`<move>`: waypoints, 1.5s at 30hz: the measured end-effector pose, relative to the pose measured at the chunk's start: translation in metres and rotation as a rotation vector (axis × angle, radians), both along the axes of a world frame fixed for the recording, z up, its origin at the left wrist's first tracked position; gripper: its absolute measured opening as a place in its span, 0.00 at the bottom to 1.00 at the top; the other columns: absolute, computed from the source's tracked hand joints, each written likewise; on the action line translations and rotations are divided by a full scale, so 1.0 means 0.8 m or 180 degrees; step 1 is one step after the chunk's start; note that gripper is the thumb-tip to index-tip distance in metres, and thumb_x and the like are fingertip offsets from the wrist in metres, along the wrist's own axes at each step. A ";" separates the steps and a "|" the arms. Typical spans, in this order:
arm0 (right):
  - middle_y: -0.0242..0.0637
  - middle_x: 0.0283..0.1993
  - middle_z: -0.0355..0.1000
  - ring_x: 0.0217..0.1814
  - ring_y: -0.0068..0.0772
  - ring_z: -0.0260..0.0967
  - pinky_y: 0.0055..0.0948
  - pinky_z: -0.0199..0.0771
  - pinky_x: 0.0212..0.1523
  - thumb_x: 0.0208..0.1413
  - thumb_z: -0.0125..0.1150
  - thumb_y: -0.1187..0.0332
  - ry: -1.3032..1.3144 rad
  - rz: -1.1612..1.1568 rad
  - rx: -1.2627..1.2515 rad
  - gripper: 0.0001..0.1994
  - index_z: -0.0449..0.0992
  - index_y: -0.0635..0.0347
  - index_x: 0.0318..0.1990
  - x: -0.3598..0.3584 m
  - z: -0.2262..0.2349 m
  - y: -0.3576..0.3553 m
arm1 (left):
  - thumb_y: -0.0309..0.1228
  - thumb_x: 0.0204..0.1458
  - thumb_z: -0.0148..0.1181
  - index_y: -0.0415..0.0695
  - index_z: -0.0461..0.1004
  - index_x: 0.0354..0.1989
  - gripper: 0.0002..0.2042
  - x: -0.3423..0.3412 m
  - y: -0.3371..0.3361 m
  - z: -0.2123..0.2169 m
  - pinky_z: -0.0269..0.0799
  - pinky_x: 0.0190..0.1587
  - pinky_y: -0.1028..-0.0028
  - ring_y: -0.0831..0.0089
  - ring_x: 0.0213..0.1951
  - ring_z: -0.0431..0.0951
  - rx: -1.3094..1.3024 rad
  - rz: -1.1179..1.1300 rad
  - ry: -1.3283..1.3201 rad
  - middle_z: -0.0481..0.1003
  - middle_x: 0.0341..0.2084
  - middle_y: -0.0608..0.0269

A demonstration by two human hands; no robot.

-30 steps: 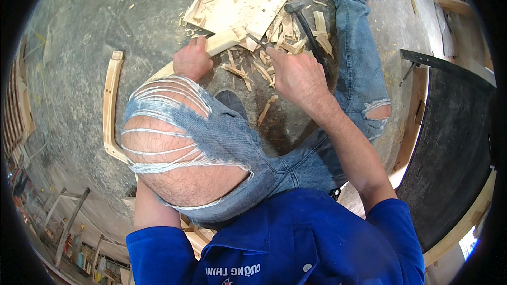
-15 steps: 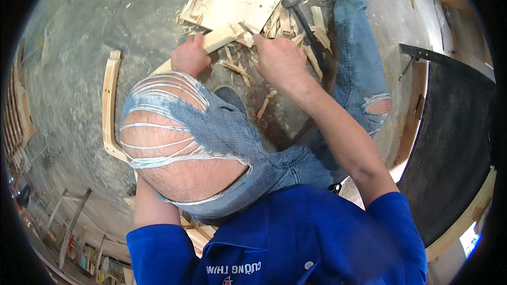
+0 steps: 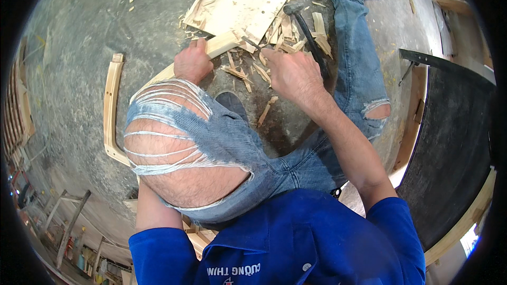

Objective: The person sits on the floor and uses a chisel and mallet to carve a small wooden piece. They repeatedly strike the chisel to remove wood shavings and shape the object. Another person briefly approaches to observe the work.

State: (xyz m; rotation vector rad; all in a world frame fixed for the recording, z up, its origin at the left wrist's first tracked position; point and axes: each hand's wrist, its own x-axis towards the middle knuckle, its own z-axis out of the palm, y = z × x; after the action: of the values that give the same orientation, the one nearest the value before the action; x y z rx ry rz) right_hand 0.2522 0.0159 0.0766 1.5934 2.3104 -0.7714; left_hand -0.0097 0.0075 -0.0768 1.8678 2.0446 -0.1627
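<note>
My left hand (image 3: 193, 62) is closed round a long pale wooden piece (image 3: 221, 44), whose far end rests at the near edge of a flat wooden board (image 3: 240, 2). The piece runs back beside my bent left knee, which hides part of it. In my right hand (image 3: 296, 76) is a slim dark chisel (image 3: 250, 42), its blade pointing left to the end of the wooden piece. Whether the tip touches the wood, I cannot tell. A hammer (image 3: 303, 24) with a dark head lies just right of the board, its handle running down past my right hand.
Split wood scraps (image 3: 236, 72) litter the concrete floor around the board. A curved wooden part (image 3: 111, 103) lies left of my knee. My right leg (image 3: 351, 53) stretches out beyond the hammer. A large black panel (image 3: 454, 148) with wooden edging stands at the right.
My right hand has drawn slightly right and nearer with the chisel. My left hand keeps its hold on the wooden piece. The whole view has shifted a little.
</note>
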 end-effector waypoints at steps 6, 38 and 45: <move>0.51 0.30 0.81 0.35 0.49 0.83 0.50 0.84 0.43 0.61 0.55 0.73 -0.0065 0.0052 -0.0233 0.21 0.78 0.54 0.61 -0.008 0.012 0.001 | 0.30 0.47 0.65 0.49 0.71 0.50 0.20 -0.003 -0.003 -0.008 0.81 0.44 0.51 0.49 0.44 0.85 0.0113 -0.0018 0.0016 0.80 0.46 0.53; 0.53 0.42 0.83 0.49 0.48 0.84 0.47 0.83 0.50 0.60 0.56 0.75 0.0147 -0.0193 -0.0355 0.14 0.76 0.70 0.51 -0.037 -0.023 -0.003 | 0.33 0.46 0.66 0.51 0.71 0.51 0.22 0.010 0.004 -0.027 0.81 0.41 0.48 0.46 0.42 0.85 0.0207 -0.0118 0.0250 0.81 0.44 0.52; 0.50 0.34 0.81 0.45 0.52 0.83 0.52 0.83 0.48 0.61 0.55 0.77 0.0160 0.0019 -0.0326 0.14 0.75 0.68 0.54 -0.028 -0.003 -0.002 | 0.32 0.45 0.67 0.51 0.70 0.51 0.22 0.005 -0.004 -0.015 0.81 0.41 0.49 0.47 0.42 0.85 0.0212 -0.0125 0.0179 0.80 0.46 0.54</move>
State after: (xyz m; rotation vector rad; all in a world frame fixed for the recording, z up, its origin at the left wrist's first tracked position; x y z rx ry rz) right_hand 0.2301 0.0145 0.0742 1.5396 2.2694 -0.9229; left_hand -0.0058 0.0044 -0.0891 1.9653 2.0753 -0.1606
